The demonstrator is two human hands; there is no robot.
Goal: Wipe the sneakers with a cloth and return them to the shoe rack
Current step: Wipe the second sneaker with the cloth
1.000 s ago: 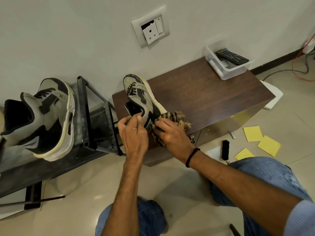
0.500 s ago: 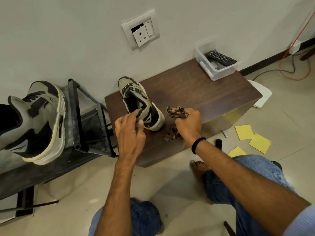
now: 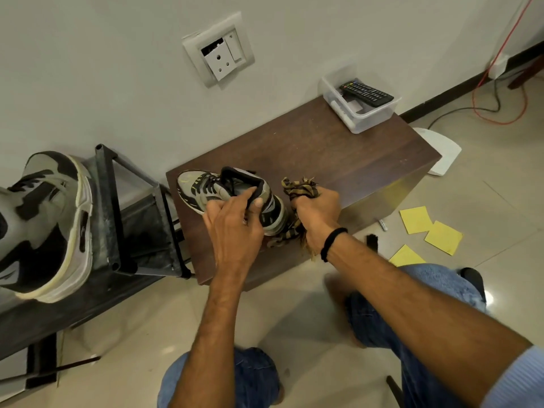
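A grey and black sneaker (image 3: 203, 188) is over the left end of the brown wooden cabinet (image 3: 338, 154), toe pointing left. My left hand (image 3: 232, 228) grips it at the heel collar, fingers inside the opening. Just right of the heel, my right hand (image 3: 318, 214) clutches a bunched brown and black striped cloth (image 3: 300, 188), whose ends stick out above and below the fist. The matching second sneaker (image 3: 50, 225) stands on the dark metal shoe rack (image 3: 129, 219) at the far left.
A clear plastic box (image 3: 371, 116) with a remote control sits at the cabinet's far right corner. Yellow paper squares (image 3: 429, 231) and a black brush (image 3: 372, 241) lie on the tiled floor to the right. Cables (image 3: 497, 110) run along the wall. My knees are below.
The sneaker has turned from toe pointing away to toe pointing left, still in my left hand. My right hand pulled the cloth off the shoe and holds it bunched beside the heel.
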